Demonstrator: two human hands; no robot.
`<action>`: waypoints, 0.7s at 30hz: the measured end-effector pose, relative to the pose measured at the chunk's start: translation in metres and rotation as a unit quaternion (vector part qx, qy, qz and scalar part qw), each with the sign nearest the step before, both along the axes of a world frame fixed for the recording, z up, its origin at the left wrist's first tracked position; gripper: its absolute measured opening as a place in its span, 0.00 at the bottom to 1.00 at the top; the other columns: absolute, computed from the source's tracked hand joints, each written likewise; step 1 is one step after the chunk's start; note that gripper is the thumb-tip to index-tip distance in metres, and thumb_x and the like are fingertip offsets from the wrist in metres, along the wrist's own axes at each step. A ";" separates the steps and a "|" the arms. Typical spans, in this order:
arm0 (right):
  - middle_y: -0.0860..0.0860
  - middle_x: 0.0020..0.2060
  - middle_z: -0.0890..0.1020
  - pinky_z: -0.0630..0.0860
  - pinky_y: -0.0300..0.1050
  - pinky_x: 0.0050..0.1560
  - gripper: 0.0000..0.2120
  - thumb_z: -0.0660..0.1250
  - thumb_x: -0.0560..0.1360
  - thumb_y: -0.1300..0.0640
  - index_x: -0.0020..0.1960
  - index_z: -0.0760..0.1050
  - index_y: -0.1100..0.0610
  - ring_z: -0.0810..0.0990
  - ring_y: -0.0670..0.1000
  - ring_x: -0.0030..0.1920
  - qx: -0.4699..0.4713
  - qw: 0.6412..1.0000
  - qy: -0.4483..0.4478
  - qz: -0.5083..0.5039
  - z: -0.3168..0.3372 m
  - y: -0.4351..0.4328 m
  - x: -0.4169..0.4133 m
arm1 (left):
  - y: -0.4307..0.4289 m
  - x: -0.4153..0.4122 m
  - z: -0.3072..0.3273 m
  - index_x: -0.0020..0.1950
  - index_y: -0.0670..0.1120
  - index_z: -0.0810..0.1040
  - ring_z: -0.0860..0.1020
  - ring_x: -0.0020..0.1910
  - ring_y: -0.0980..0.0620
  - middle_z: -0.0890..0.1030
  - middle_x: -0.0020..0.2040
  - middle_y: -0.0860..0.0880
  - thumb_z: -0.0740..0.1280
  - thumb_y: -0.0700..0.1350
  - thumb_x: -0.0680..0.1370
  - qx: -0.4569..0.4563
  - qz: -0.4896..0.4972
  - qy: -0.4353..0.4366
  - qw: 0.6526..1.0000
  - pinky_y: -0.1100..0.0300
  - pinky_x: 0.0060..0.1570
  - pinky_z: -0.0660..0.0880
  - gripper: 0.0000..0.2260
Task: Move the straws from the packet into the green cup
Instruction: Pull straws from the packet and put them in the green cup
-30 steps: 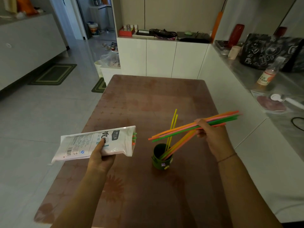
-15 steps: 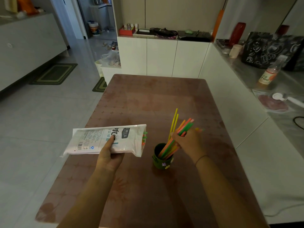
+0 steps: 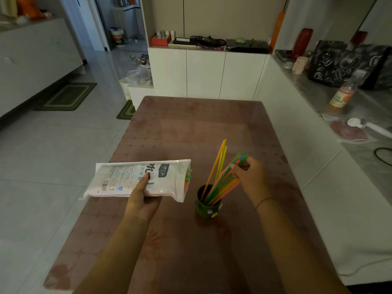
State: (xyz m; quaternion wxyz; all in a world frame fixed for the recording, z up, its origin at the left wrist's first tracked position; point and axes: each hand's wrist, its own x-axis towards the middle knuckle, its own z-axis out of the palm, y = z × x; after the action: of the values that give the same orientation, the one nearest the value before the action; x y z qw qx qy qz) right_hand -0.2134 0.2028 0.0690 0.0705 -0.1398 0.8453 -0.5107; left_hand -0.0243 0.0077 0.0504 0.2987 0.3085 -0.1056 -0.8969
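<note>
A small green cup [image 3: 207, 209] stands on the brown table [image 3: 191, 132] with several coloured straws [image 3: 220, 185] leaning out of it to the right. My right hand [image 3: 249, 179] is curled around the upper ends of a bundle of those straws, whose lower ends sit in the cup. Two yellow-orange straws stand freer in the cup, rising above the rest. My left hand [image 3: 142, 200] grips the white straw packet [image 3: 137, 179] from below, left of the cup, held flat with its open end towards the cup. A few green and orange straw tips poke out of that open end.
White cabinets run along the table's far end and right side. On the right counter stand a bottle [image 3: 341, 96], a dark patterned bag [image 3: 343, 62] and a red vase [image 3: 302, 42]. Tiled floor and green mats [image 3: 67, 96] lie to the left.
My right hand swung the straw bundle from nearly level down into the cup and now holds its upper ends. My left hand brought the packet a little closer to the cup.
</note>
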 end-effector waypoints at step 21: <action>0.56 0.48 0.78 0.75 0.52 0.47 0.13 0.57 0.80 0.53 0.56 0.75 0.58 0.76 0.55 0.46 -0.415 0.726 -0.548 -0.020 0.006 -0.062 0.085 | 0.015 -0.009 0.030 0.62 0.46 0.76 0.80 0.58 0.45 0.81 0.60 0.43 0.69 0.37 0.73 -0.252 -0.027 -0.072 0.965 0.47 0.55 0.78 0.18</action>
State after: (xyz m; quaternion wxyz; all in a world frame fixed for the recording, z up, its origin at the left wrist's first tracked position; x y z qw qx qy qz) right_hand -0.1281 0.1409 0.0750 0.4462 0.1666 0.3657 -0.7996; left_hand -0.0328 0.0224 0.0801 0.3344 0.2844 -0.3582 -0.8240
